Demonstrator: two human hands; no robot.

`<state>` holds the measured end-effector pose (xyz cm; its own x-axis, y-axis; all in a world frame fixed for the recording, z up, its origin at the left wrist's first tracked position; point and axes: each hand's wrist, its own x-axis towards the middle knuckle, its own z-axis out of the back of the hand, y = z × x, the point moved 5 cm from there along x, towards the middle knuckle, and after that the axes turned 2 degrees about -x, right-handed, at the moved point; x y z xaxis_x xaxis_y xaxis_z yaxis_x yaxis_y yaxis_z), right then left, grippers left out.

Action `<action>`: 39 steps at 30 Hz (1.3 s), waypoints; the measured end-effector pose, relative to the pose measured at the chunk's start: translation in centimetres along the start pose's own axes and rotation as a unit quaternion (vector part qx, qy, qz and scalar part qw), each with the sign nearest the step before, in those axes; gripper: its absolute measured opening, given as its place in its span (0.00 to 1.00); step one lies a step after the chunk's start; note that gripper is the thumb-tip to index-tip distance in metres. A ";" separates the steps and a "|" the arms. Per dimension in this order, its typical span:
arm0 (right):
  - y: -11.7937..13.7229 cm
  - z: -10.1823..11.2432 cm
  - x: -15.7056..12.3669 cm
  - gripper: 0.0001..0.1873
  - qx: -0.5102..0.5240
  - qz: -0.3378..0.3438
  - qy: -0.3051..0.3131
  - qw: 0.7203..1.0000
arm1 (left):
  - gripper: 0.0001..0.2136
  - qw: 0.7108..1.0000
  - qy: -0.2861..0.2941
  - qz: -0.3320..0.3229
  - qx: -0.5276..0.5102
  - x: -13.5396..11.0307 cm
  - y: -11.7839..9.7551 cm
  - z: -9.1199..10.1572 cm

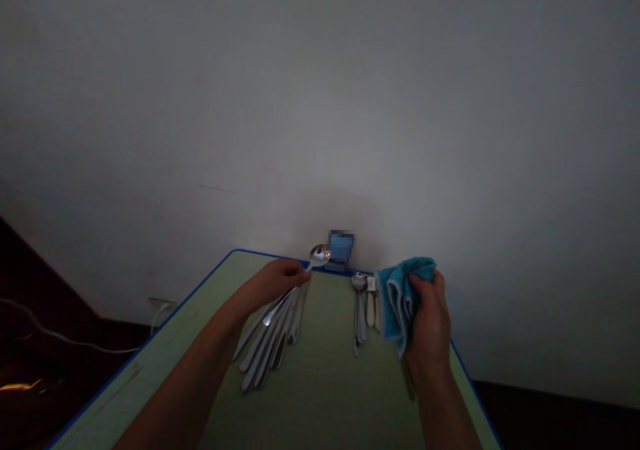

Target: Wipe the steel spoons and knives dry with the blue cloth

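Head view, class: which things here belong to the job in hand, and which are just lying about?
Job: left hand holding a shiny steel spoon; right hand gripping a folded blue cloth; wide batch of steel cutlery; narrow batch of steel cutlery.
Lying about: pale green table with blue edge; blurred blue object; thin white cable.

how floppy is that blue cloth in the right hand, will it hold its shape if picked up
Likely very floppy: the blue cloth bunches and folds around the right hand instead of keeping a shape. Its thin-looking folded edges suggest it is probably light for its size. It would probably droop once held by one corner.
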<state>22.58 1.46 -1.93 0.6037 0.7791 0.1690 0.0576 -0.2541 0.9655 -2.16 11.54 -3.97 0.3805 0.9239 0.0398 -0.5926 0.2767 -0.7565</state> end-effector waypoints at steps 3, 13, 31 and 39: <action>0.4 -0.3 -0.2 0.12 -0.038 0.000 0.009 0.999 | 0.18 1.000 0.006 -0.008 -0.028 -0.3 -0.7 -0.2; 2.1 -2.8 -1.1 0.13 -0.222 0.158 0.105 0.956 | 0.17 0.995 0.014 -0.047 -0.089 -1.8 -4.0 -0.4; 2.2 -5.2 -3.8 0.13 -0.345 0.358 0.164 0.852 | 0.16 0.992 -0.014 -0.125 -0.024 -3.7 -6.8 -0.8; 1.8 -5.4 -4.0 0.12 -0.372 0.357 0.169 0.840 | 0.16 0.986 -0.031 -0.158 0.047 -4.0 -7.8 -1.4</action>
<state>15.98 0.96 0.23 0.0070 0.7306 0.6828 -0.8113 -0.3950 0.4309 1.95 5.27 0.83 0.5144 0.8012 0.3058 -0.5153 0.5738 -0.6365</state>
